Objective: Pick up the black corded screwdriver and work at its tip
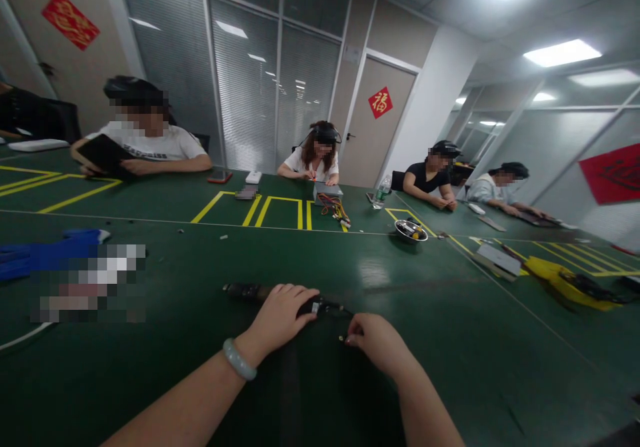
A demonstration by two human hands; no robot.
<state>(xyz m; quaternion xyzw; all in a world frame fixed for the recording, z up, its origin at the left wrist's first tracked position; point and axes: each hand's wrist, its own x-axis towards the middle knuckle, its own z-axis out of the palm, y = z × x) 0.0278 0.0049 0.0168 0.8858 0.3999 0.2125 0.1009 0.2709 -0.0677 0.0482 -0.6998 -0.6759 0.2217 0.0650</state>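
Observation:
A long black device (243, 291) lies across the green table in front of me, its kind unclear. My left hand (286, 310), with a pale bangle on its wrist, lies over its middle with the fingers wrapped round it and covers part of it. From the right end, past a small white label (315, 308), a thin black cable (343, 309) leads to my right hand (375, 342). That hand is closed in a pinch at the cable. A small shiny tip (341, 338) pokes out by its fingertips, and the rest of the cable there is hidden.
Blue cloth-like material (50, 254) and a white cord (25, 337) are on the left. Beyond my hands stand a metal bowl (411, 232), a bottle (383, 192) and a grey box with coloured wires (327, 194). A yellow item (563, 280) lies right. Several people sit opposite.

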